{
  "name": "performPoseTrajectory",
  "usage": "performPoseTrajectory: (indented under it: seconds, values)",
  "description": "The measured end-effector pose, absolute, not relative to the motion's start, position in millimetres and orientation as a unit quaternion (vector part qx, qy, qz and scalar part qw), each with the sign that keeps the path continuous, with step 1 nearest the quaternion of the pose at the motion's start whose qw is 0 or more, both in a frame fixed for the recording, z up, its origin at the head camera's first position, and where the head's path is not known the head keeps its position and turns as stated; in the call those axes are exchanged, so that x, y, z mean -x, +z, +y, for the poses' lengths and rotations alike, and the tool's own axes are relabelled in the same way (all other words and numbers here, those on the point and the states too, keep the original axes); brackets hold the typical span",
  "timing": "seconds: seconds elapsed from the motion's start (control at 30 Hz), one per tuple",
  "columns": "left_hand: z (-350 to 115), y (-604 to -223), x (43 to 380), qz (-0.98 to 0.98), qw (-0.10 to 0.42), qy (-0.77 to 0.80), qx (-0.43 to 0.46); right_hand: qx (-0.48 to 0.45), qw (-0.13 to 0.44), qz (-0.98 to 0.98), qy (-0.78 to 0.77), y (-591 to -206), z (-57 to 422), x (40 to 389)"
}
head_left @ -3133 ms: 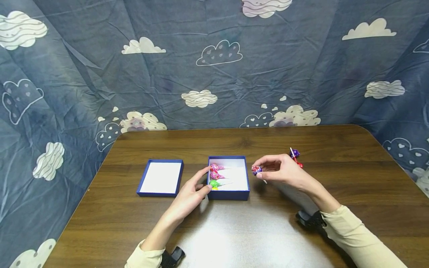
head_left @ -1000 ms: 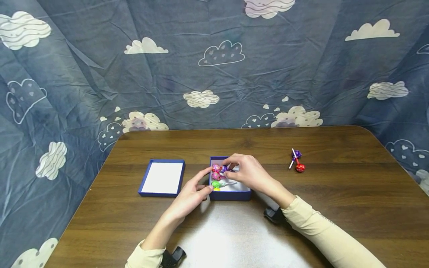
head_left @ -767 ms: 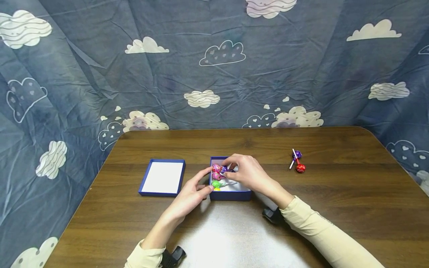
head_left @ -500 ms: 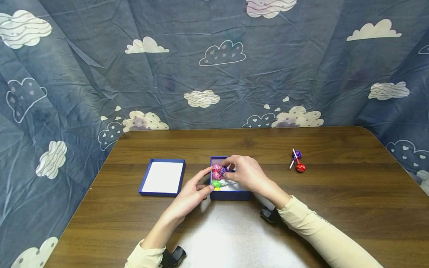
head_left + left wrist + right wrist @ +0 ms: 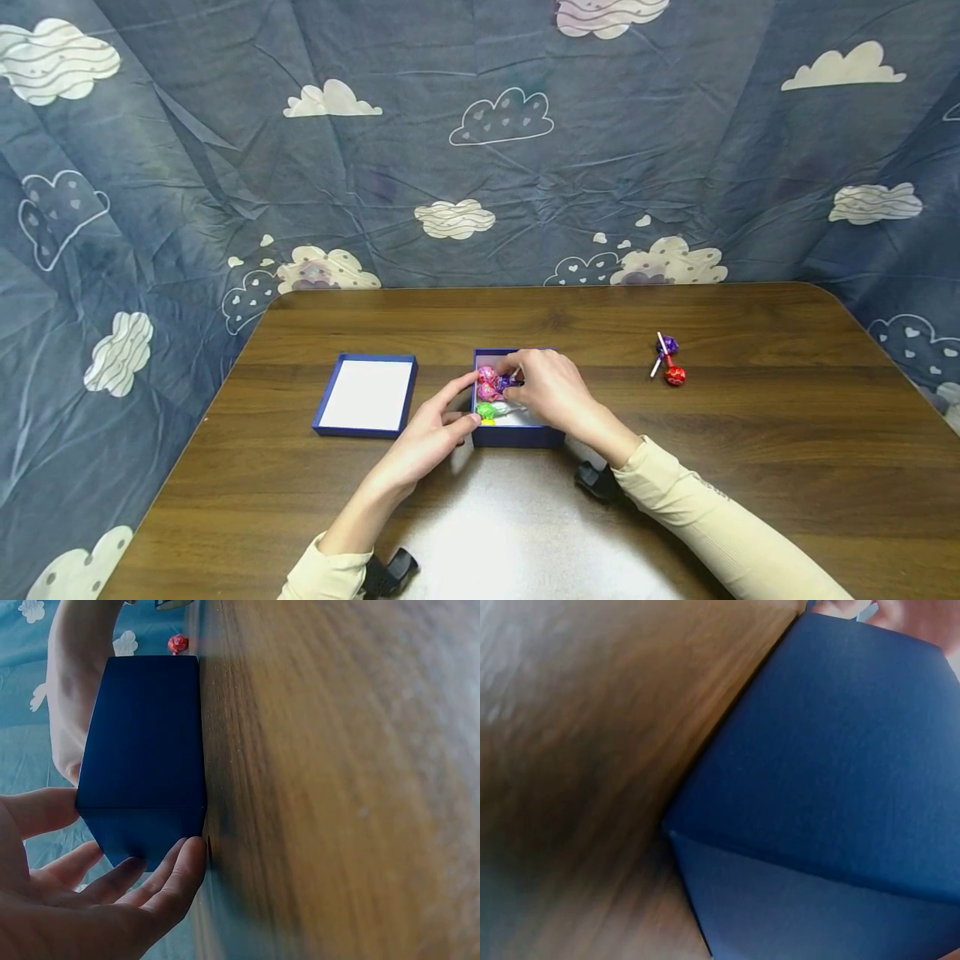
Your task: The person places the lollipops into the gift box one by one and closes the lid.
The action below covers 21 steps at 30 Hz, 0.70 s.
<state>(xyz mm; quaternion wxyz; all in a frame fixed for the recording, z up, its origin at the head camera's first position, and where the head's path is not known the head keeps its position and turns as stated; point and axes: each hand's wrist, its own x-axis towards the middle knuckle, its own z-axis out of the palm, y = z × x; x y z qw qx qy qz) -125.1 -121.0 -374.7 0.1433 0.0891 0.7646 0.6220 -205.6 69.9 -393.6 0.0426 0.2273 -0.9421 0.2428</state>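
In the head view, a blue box with a white inside stands mid-table. My left hand rests against its left end, thumb at the near corner. The left wrist view shows those fingertips touching the box's end wall. Reaching inside, my right hand pinches a purple-wrapped lollipop, whose stick is mostly hidden by the fingers. Along the box's left side lie pink lollipops, a green lollipop and a yellow wrapper partly hidden below it. The right wrist view shows mostly the box's walls.
To the left lies a shallow blue lid, white side up. At the right, a red lollipop and a purple lollipop lie with sticks crossed on the brown wooden table. A cloud-patterned curtain hangs behind.
My right hand has carried the purple lollipop from beside the box leftward into it, then stayed there with small shifts. The left hand has kept its place at the box.
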Motion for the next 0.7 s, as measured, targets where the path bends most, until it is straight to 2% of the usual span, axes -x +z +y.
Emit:
performPoseTrajectory:
  seconds: [0.27, 0.5, 0.7]
  values:
    - [-123.2, -393.0, 133.1, 0.762, 0.145, 0.626, -0.083, -0.241, 0.049, -0.936, 0.251, -395.5, 70.6, 205.8]
    - [-120.5, -374.3, 124.7, 0.76, 0.147, 0.627, -0.085, -0.245, 0.05, -0.93, 0.269, -396.9, 72.8, 206.1]
    - [-120.5, -373.1, 123.6, 0.767, 0.146, 0.619, -0.087, -0.282, 0.044, -0.904, 0.32, -394.0, 81.6, 209.0]
